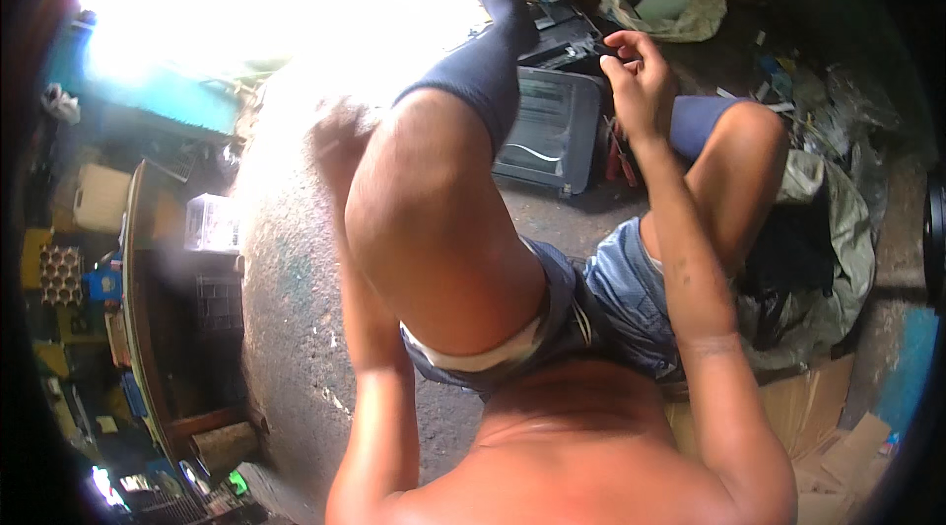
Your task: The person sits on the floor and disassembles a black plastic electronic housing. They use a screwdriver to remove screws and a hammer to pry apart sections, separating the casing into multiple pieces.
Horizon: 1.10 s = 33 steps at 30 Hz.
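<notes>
Beside the raised left knee [424,160], the left hand [340,136] was too blurred to tell its grip. The right hand [645,86] curled loosely, thumb and forefinger parted, nothing discernible held. A scanner-like panel [547,126] lay on the floor [567,219], probably for easy reach, before black plastic parts [572,52] and a sack [708,12]. No writing was legible.

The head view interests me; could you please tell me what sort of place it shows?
Possibly a small repair or salvage workspace, judging by the dark printer-like machine, the open pale sack and the scattered scraps.
</notes>
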{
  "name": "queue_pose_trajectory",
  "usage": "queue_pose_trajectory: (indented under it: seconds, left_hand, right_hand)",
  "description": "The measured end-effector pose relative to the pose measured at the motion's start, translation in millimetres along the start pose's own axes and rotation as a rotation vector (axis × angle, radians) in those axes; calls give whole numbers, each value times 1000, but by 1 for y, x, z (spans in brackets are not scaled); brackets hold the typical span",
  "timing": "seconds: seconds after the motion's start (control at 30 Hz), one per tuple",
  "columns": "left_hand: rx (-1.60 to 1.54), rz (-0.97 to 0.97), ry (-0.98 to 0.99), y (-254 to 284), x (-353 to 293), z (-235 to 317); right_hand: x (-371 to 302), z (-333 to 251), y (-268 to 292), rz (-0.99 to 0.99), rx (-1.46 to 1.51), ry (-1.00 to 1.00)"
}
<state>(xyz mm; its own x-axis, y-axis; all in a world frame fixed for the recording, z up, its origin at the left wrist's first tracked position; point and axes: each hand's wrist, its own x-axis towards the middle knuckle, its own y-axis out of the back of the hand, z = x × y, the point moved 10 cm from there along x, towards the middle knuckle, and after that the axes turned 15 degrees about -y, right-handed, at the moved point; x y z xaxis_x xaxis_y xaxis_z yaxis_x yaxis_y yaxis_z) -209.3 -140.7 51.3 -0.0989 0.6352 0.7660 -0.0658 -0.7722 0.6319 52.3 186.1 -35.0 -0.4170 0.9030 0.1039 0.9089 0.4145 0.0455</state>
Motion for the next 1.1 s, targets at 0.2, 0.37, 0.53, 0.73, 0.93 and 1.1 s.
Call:
queue_pose_trajectory:
  seconds: [0.2,0.37,0.53,0.73,0.93,1.1]
  left_hand:
    - [-583,-225,512,-197,-47,-62]
    - [-754,-172,1008,-231,-86,-33]
    - [-467,-322,814,-217,-102,-40]
    - [-519,-227,836,-216,-108,-46]
    - [-350,-245,761,-213,-91,-32]
    - [196,-628,356,-209,-75,-30]
  right_hand:
    - [66,72,-119,-245,-396,1]
    - [31,103,-168,-401,-365,-47]
    - [13,101,-162,-274,-442,53]
    - [19,116,-131,-267,-478,2]
    - [1,181,-126,-565,-13,-412]
    - [-3,234,-104,-518,-397,-581]
